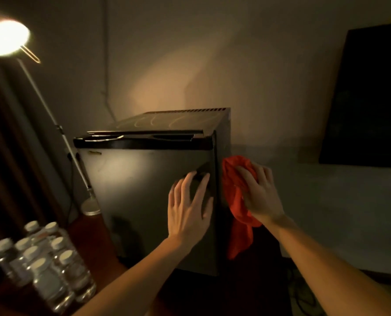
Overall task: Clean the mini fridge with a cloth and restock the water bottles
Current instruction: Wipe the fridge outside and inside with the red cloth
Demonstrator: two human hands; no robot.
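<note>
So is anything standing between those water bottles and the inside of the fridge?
Yes. The mini fridge door is shut, with the left hand flat on it. The water bottles stand at lower left; the right hand presses a red cloth against the fridge's side.

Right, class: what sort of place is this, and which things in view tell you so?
Probably a hotel or guest room, dimly lit. Clues: a black mini fridge against the wall, a cluster of capped water bottles beside it, and a lit floor lamp by a curtain.
</note>
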